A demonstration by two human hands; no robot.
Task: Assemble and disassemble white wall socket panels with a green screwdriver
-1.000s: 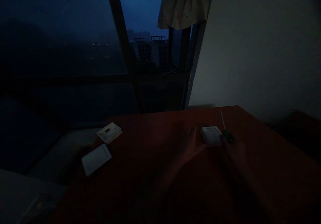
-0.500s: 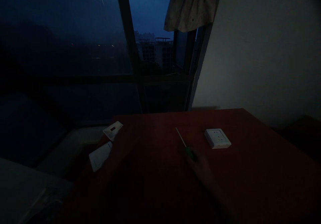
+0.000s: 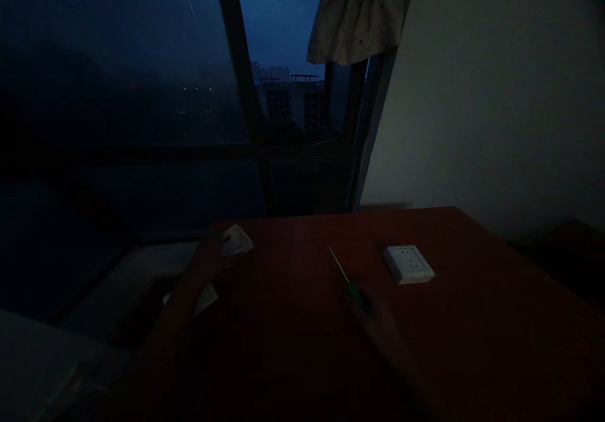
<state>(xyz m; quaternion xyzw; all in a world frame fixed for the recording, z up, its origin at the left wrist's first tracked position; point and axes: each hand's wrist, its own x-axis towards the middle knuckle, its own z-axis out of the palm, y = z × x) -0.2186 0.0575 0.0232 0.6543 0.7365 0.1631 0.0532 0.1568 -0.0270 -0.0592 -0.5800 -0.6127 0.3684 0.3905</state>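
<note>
In the dim light my left hand (image 3: 212,257) reaches to the table's far left corner. Its fingers close around a white boxy wall-plate piece (image 3: 237,239), partly covering it. Under my left forearm lies a flat white plate (image 3: 206,299), its middle hidden by the arm. My right hand (image 3: 375,315) rests low over the table, wrapped round the green handle of a screwdriver (image 3: 339,264). The thin shaft points away and to the left. Beyond that hand, to the right, sits a white wall socket (image 3: 409,264), face up.
The reddish-brown table (image 3: 293,271) stands against a dark-framed window (image 3: 255,148) and a pale wall (image 3: 486,94). A cloth (image 3: 359,19) hangs by the window. At the lower left is a pale surface (image 3: 38,353).
My left hand has moved forward and taken hold of the white boxy piece, shifting it right and turning it. The forearm now crosses the flat plate. My right hand keeps the screwdriver nearly still.
</note>
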